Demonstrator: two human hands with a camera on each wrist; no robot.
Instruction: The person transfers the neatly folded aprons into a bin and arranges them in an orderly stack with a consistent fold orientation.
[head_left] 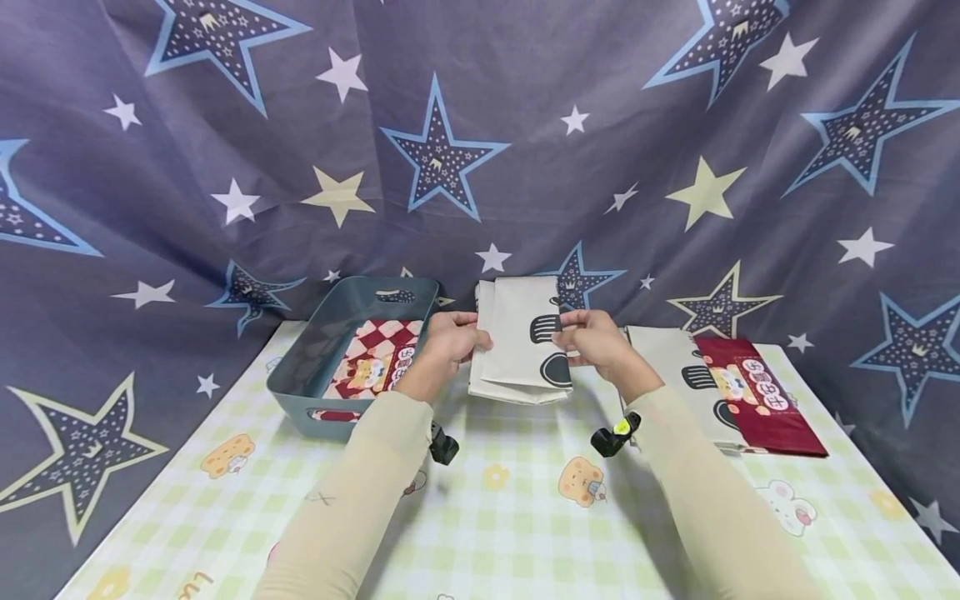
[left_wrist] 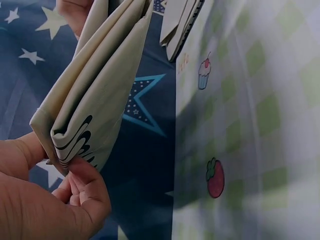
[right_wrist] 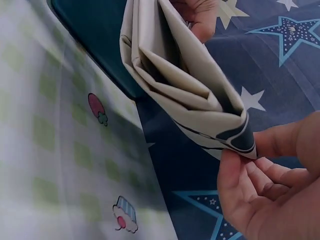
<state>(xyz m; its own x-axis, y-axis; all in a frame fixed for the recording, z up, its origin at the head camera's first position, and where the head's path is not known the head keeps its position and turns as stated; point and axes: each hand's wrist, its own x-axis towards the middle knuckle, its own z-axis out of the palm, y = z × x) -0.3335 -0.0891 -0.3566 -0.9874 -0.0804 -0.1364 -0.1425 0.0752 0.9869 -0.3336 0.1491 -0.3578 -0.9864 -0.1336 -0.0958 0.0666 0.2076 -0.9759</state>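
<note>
A folded cream cloth (head_left: 521, 333) printed with black kitchen utensils is held up over the table between both hands. My left hand (head_left: 452, 340) pinches its left edge, thumb in front. At the right edge, beside the black spatula print, my right hand (head_left: 597, 340) pinches it between thumb and fingers. Several stacked layers show along the cloth's side (left_wrist: 100, 75) in the left wrist view. From the right wrist, the folds of the cloth (right_wrist: 185, 85) gape a little near the pinched corner.
Left of the hands stands a blue-green plastic basket (head_left: 300, 379) holding a red-and-cream checked folded cloth (head_left: 375, 358) with a cartoon print. To the right, another folded cloth (head_left: 780, 408), part cream and part dark red, lies on the green checked tablecloth (head_left: 510, 533). A starry curtain (head_left: 480, 233) hangs behind.
</note>
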